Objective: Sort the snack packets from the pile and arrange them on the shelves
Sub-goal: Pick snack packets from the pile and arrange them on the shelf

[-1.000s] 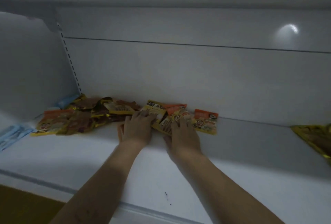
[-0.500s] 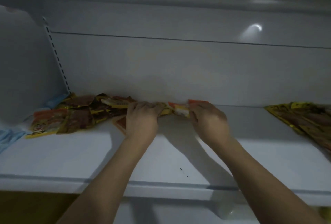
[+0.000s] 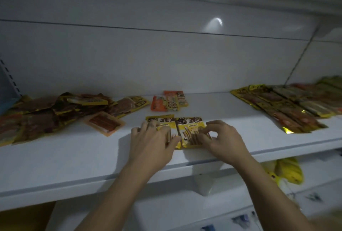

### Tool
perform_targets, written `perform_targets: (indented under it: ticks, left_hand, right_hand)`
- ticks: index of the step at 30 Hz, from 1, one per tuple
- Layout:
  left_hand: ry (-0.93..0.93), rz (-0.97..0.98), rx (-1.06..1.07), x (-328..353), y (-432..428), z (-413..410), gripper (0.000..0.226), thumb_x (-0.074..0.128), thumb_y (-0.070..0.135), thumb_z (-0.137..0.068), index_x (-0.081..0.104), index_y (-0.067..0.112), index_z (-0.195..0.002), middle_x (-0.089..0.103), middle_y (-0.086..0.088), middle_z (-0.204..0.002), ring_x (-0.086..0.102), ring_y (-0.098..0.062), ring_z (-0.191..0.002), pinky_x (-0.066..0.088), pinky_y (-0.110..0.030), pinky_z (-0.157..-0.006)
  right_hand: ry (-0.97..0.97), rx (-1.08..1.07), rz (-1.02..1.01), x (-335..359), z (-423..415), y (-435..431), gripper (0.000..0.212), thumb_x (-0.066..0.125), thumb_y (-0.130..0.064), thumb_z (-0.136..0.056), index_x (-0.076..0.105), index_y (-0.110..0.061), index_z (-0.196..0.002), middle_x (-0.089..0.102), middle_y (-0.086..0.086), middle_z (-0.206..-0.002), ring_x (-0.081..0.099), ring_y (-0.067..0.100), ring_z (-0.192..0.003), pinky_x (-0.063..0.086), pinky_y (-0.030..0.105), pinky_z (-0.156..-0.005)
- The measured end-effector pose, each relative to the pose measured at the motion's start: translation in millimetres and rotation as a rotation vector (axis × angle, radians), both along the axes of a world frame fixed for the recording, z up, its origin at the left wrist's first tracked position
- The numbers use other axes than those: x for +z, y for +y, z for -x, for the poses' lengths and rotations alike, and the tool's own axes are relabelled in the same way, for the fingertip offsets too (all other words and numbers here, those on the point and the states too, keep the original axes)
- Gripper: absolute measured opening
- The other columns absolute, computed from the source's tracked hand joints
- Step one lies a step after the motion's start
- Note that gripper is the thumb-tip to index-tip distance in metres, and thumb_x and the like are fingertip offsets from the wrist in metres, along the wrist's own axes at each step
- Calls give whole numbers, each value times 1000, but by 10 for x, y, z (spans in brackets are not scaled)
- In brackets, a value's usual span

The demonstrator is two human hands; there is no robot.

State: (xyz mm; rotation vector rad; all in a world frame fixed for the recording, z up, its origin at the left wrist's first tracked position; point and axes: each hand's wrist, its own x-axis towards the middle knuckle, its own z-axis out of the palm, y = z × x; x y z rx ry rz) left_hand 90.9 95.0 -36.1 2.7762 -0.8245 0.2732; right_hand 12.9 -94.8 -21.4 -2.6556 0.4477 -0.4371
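Spanning the whole view, the white shelf [image 3: 74, 156] carries a loose pile [image 3: 55, 114] of brown and yellow snack packets at its left end and a tidy row of long packets [image 3: 283, 108] at its right.

Between them, near the front edge, the left hand [image 3: 151, 142] lies flat with its fingers straight on the left yellow packet [image 3: 161, 121]. The right hand [image 3: 225, 142] has bent fingers whose tips touch the right yellow packet [image 3: 190, 125]. I cannot tell whether it pinches the packet or only presses on it.

The two yellow packets lie side by side, edges touching, partly under the hands. A small group of orange packets [image 3: 168, 101] sits just behind them, near the back wall.

The step looks like squaring this pair. Done well, it probably means sliding them with light, even pressure, keeping their tops level and leaving the orange group undisturbed.
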Motion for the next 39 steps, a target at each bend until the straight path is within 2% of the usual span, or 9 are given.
perform_targets:
  ticks: [4, 8, 12, 16, 20, 25, 30, 34, 39]
  left_hand:
    - [105, -81, 182, 45, -8, -74, 66, 27, 70, -93, 28, 34, -149, 47, -14, -141, 42, -35, -128, 32, -47, -100]
    - [169, -153, 199, 21, -85, -51, 65, 28, 66, -95, 31, 31, -150, 49, -15, -141, 40, -34, -129, 28, -47, -102]
    - [263, 117, 176, 58, -156, -52, 58, 57, 54, -92, 43, 29, -142, 47, -13, -138, 49, -33, -122, 37, -43, -101]
    - [377, 538, 90, 116, -287, 15, 57, 81, 23, -79, 58, 29, -131, 50, -4, -129, 57, -25, -111, 45, -32, -93]
    - [431, 764, 29, 113, -609, 189, 53, 86, 11, -72, 66, 30, -117, 61, 5, -118, 59, -21, -112, 52, -45, -96]
    - [447, 883, -47, 152, -1137, 514, 40, 79, 6, -80, 65, 29, -111, 57, 11, -111, 56, -11, -102, 52, -27, -81]
    - [460, 872, -145, 280, -1744, 886, 46, 72, 1, -85, 62, 28, -120, 57, 10, -119, 59, -18, -113, 55, -42, -92]
    - [480, 899, -274, 378, -2247, 1208, 52, 72, -1, -84, 59, 36, -118, 62, 1, -125, 63, -18, -109, 58, -37, -86]
    - [508, 892, -406, 402, -2812, 1635, 56, 75, 4, -82, 60, 34, -127, 61, 4, -126, 61, -16, -111, 54, -40, -93]
  right_hand:
    - [197, -163, 28, -31, -163, 47, 49, 51, -66, -88, 61, -36, -125, 67, 0, -118, 55, 25, -115, 46, 34, -88]
    - [280, -145, 94, -82, -287, 111, 50, 53, -61, -89, 55, -32, -130, 65, 5, -121, 50, 29, -117, 43, 36, -91]
    - [163, -125, -149, -66, -296, 115, 65, 72, -49, -82, 49, -30, -139, 53, 9, -131, 55, 29, -114, 47, 36, -94]
    - [1, -100, -399, -66, -171, -7, 52, 78, -25, -83, 56, -29, -130, 52, 5, -123, 58, 18, -90, 48, 25, -74]
    - [-147, -134, -574, -61, 100, -304, 37, 76, -9, -82, 65, -25, -114, 60, -5, -104, 63, 12, -82, 54, 24, -64]
    - [-316, -207, -658, -52, 533, -820, 38, 75, -8, -82, 67, -31, -111, 67, 2, -109, 68, 19, -90, 59, 43, -78]
    - [-545, -297, -634, 44, 1102, -1352, 37, 71, -7, -87, 65, -31, -115, 63, -10, -107, 64, 9, -94, 58, 28, -75]
    - [-676, -348, -670, 98, 1584, -1787, 39, 70, -5, -88, 66, -30, -117, 67, -7, -109, 67, 10, -94, 60, 34, -78]
    - [-719, -385, -651, 76, 2202, -2261, 40, 70, -5, -87, 66, -34, -115, 68, -11, -104, 68, 7, -89, 60, 34, -78]
